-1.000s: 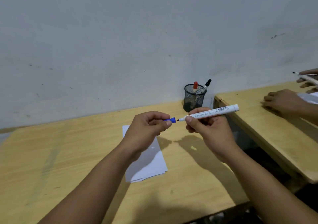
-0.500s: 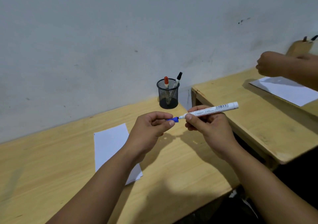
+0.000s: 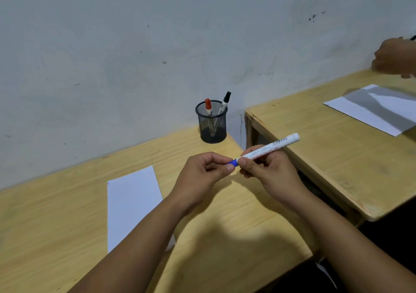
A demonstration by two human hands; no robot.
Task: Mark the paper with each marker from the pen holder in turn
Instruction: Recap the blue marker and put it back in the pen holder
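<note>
The right hand (image 3: 270, 171) pinches the white-barrelled marker (image 3: 269, 148) above the pale wooden desk (image 3: 225, 236), barrel pointing towards two o'clock. The left hand (image 3: 202, 175) is closed narrowly on the small blue cap (image 3: 232, 162), which sits at the marker's tip. The white sheet of paper (image 3: 130, 202) lies at nine o'clock of the hands; the black mesh pen holder (image 3: 212, 121), with a red-capped marker (image 3: 208, 106) and a black-capped marker (image 3: 225, 100), stands at twelve. A crooked push could leave the cap loose, ink a fingertip, or drop it.
</note>
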